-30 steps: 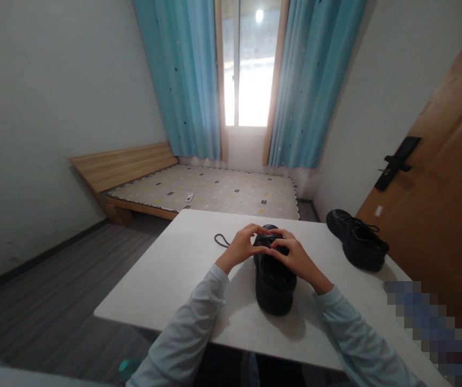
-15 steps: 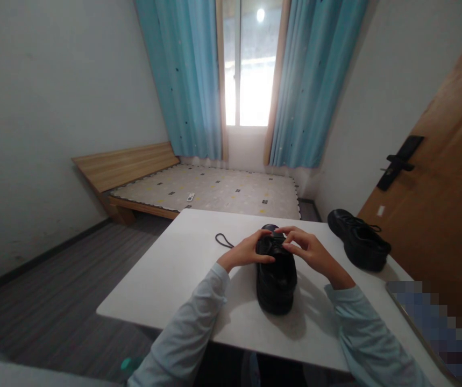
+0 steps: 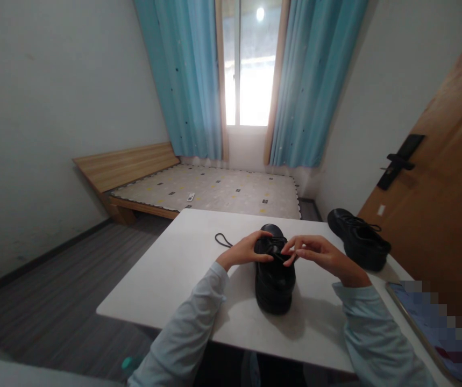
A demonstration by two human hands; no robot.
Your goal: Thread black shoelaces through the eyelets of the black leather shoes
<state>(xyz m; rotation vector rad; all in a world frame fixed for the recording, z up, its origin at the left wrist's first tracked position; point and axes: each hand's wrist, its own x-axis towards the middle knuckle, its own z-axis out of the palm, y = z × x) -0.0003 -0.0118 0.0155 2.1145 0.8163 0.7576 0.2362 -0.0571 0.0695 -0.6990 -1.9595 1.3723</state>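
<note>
Black, smooth material, slightly glossy: near shoe [image 3: 275,294] stands upright on its sole on the white table [image 3: 166,269], heel toward the wearer, toe pointing at the bed [image 3: 222,188] beyond. Taking this shoe as landmark for the rest.

Left hand [image 3: 243,251] lies against the shoe's left side. Thumb and fingers set well apart, fingertips over the upper behind the toe, thumb by the tongue; looks like steadying. Whether it also traps a lace: cannot tell.

Right hand [image 3: 323,255] comes in from the shoe's right, over the front of its mouth. Fingers bent, tips close together around the shoe lace [image 3: 278,257]; dark strand against dark upper, so a firm pinch cannot be confirmed.

Loose lace loop [image 3: 226,240] on the tabletop to the shoe's left, beside the left wrist; its other end is hidden.

Second shoe [image 3: 363,247], also black, to the near shoe's right and a little farther off, untouched. Its own lace [image 3: 370,226] juts over the mouth. Phone-like device [image 3: 420,322], partly masked, to the near shoe's right, closer to the wearer.

Progress, as judged: lace work on the near shoe seems partway. Lacing sits across the upper; no finished bow can be made out, and the outlying loop suggests slack left to deal with. Second shoe's lacing: too small to judge.
</note>
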